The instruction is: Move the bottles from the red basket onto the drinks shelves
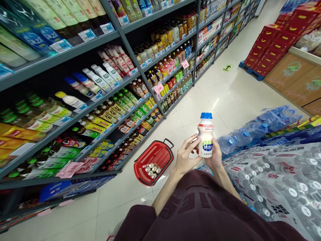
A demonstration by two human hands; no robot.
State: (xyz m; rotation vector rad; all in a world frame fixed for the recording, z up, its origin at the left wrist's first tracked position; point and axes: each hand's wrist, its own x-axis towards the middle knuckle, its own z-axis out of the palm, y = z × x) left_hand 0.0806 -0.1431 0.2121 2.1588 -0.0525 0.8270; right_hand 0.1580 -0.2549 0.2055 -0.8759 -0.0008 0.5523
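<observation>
I hold a white drink bottle (205, 135) with a blue cap and a green-and-blue label upright in front of me, at the middle of the head view. My right hand (216, 157) is wrapped round its lower part from behind. My left hand (186, 153) touches its left side with curled fingers. Below and to the left, a red shopping basket (153, 163) stands on the floor with several small white bottles lying in it.
Grey shelves (82, 50) full of drink bottles run along the left into the distance. Shrink-wrapped packs of water bottles (276, 177) are stacked at my right. Red cartons (271, 47) sit on a pallet at the far right. A tiled aisle floor (225, 97) stretches ahead.
</observation>
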